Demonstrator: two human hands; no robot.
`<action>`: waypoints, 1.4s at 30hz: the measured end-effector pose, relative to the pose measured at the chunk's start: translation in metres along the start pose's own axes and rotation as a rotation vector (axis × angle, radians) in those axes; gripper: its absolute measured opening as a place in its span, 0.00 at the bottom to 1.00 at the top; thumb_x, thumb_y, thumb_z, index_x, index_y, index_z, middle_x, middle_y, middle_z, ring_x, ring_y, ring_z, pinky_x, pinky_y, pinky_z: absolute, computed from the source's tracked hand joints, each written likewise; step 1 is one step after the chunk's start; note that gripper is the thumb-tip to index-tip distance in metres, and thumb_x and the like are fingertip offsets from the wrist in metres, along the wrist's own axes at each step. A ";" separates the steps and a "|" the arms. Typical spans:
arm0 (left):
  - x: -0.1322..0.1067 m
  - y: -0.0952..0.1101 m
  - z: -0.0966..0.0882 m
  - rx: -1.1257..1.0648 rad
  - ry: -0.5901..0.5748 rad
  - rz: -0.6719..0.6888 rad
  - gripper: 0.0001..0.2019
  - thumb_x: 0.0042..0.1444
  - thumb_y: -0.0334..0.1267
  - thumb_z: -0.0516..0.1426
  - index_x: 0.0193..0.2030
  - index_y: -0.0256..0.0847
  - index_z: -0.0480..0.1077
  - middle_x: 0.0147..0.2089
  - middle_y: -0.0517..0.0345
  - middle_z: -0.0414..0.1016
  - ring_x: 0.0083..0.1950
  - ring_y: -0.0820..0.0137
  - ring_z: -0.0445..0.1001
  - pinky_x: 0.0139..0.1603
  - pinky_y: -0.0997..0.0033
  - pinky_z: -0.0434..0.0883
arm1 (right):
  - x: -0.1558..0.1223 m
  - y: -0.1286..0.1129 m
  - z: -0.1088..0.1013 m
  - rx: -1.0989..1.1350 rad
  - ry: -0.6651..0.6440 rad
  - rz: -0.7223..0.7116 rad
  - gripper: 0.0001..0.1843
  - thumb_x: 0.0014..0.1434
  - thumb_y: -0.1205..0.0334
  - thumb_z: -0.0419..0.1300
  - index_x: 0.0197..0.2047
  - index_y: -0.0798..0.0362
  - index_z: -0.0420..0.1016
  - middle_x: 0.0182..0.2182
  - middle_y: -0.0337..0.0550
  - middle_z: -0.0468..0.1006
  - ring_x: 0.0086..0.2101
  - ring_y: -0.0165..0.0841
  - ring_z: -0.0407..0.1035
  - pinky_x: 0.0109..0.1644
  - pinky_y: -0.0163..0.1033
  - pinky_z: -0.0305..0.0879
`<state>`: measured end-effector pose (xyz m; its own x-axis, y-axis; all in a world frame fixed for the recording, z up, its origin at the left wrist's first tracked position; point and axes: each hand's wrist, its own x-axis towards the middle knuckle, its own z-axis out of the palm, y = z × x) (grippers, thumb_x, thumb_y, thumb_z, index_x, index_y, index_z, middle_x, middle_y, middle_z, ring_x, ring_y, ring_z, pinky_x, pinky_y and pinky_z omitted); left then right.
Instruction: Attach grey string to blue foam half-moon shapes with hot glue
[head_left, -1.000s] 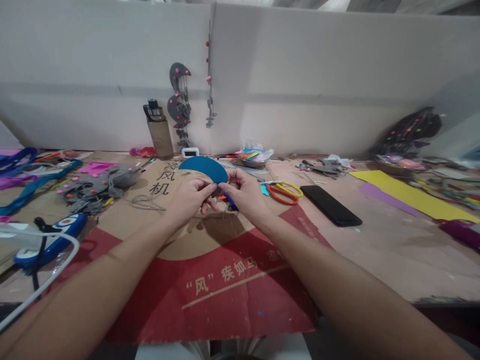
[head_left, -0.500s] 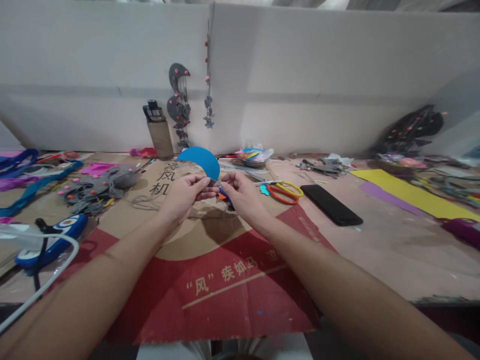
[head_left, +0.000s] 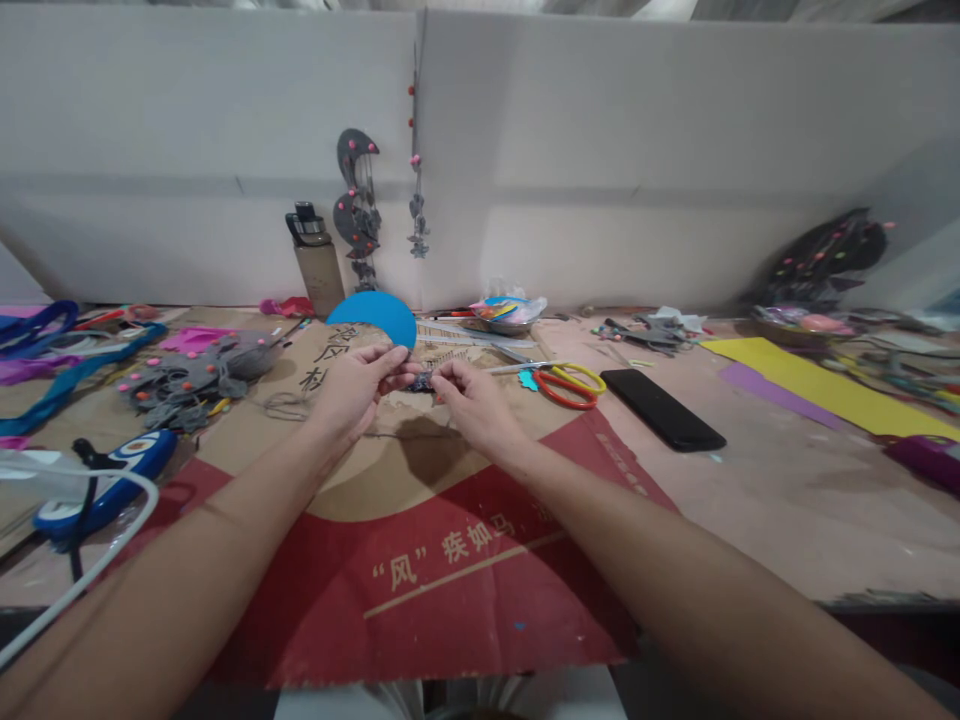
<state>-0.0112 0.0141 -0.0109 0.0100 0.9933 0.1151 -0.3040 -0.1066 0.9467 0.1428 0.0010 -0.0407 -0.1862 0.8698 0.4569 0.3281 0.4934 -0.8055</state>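
My left hand (head_left: 358, 386) pinches the lower edge of a blue crescent-shaped foam cutout (head_left: 373, 316) that stands up over the cardboard sheet (head_left: 420, 560). My right hand (head_left: 471, 396) is closed in a pinch on a small dark piece (head_left: 421, 382) that sits between the two hands, right next to the left fingertips. What that small piece is I cannot make out. Both hands hover just above the cardboard, near the table's middle.
Orange and yellow scissors (head_left: 568, 384) and a black phone (head_left: 662, 410) lie to the right. A water bottle (head_left: 316, 264) stands at the wall, grey felt pieces (head_left: 196, 372) and blue strips lie left, a glue gun (head_left: 105, 478) at near left, yellow and purple foam sheets (head_left: 814, 385) right.
The blue cutout has swung leftward and away from me with my left hand. My right hand has let go of the blue edge and now pinches a small dark piece beside it.
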 end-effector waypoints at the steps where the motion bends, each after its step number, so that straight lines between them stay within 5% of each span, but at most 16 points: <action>1: 0.003 0.002 -0.003 -0.025 0.040 0.019 0.03 0.47 0.30 0.62 0.27 0.31 0.73 0.26 0.55 0.75 0.26 0.78 0.73 0.30 0.82 0.72 | -0.002 -0.002 0.001 -0.028 -0.025 -0.030 0.10 0.60 0.58 0.49 0.32 0.53 0.67 0.27 0.36 0.70 0.29 0.27 0.62 0.35 0.33 0.56; 10: 0.015 0.035 -0.029 -0.113 0.316 0.132 0.01 0.51 0.30 0.58 0.30 0.35 0.71 0.29 0.58 0.75 0.24 0.79 0.73 0.15 0.88 0.60 | -0.021 -0.021 0.015 -0.268 -0.434 -0.261 0.12 0.63 0.64 0.47 0.35 0.55 0.70 0.32 0.42 0.73 0.33 0.28 0.64 0.36 0.33 0.56; 18: 0.020 0.041 -0.038 -0.130 0.305 0.121 0.02 0.52 0.29 0.57 0.29 0.35 0.70 0.28 0.59 0.74 0.18 0.84 0.65 0.10 0.88 0.52 | -0.030 -0.027 0.020 -0.491 -0.610 -0.389 0.11 0.63 0.63 0.48 0.40 0.53 0.71 0.36 0.42 0.75 0.33 0.29 0.66 0.34 0.33 0.56; 24: 0.017 0.046 -0.030 -0.305 0.292 -0.038 0.03 0.54 0.29 0.56 0.30 0.35 0.68 0.29 0.57 0.74 0.29 0.78 0.75 0.11 0.91 0.53 | -0.032 -0.027 0.019 -0.589 -0.646 -0.420 0.12 0.62 0.61 0.49 0.38 0.53 0.73 0.35 0.43 0.75 0.31 0.30 0.66 0.30 0.34 0.53; 29: 0.022 0.048 -0.034 -0.383 0.339 -0.002 0.06 0.57 0.27 0.53 0.29 0.33 0.66 0.26 0.58 0.71 0.21 0.85 0.68 0.16 0.92 0.60 | -0.028 -0.027 0.016 -0.473 -0.626 -0.418 0.12 0.62 0.60 0.51 0.38 0.51 0.75 0.34 0.42 0.74 0.32 0.30 0.65 0.35 0.34 0.56; 32: 0.026 0.046 -0.040 -0.307 0.356 0.136 0.06 0.54 0.27 0.56 0.26 0.34 0.66 0.25 0.59 0.70 0.20 0.85 0.65 0.17 0.90 0.61 | -0.017 -0.029 0.001 -0.409 -0.463 -0.417 0.16 0.63 0.57 0.48 0.35 0.52 0.75 0.34 0.44 0.73 0.37 0.32 0.64 0.42 0.36 0.57; 36: 0.023 0.041 -0.039 -0.178 0.324 0.215 0.05 0.50 0.29 0.59 0.25 0.34 0.68 0.26 0.57 0.72 0.20 0.83 0.66 0.17 0.88 0.60 | 0.000 -0.017 -0.020 -0.501 -0.073 -0.120 0.15 0.63 0.57 0.48 0.35 0.54 0.72 0.33 0.46 0.73 0.36 0.33 0.64 0.41 0.37 0.56; 39: 0.018 0.037 -0.032 -0.104 0.273 0.235 0.04 0.49 0.30 0.60 0.26 0.34 0.69 0.26 0.57 0.72 0.21 0.83 0.66 0.17 0.87 0.59 | 0.005 0.003 -0.023 -0.600 -0.040 0.143 0.15 0.60 0.53 0.51 0.36 0.56 0.71 0.33 0.49 0.73 0.33 0.35 0.65 0.37 0.38 0.57; 42: 0.017 0.041 -0.030 -0.095 0.241 0.245 0.04 0.50 0.30 0.60 0.26 0.34 0.69 0.26 0.58 0.72 0.21 0.83 0.65 0.18 0.85 0.59 | 0.004 0.016 -0.019 -0.628 -0.112 0.258 0.20 0.57 0.47 0.54 0.38 0.57 0.70 0.33 0.53 0.74 0.32 0.37 0.67 0.34 0.38 0.57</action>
<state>-0.0521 0.0275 0.0207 -0.2961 0.9220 0.2496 -0.3572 -0.3492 0.8663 0.1649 0.0127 -0.0449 -0.1139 0.9708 0.2111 0.8431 0.2069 -0.4964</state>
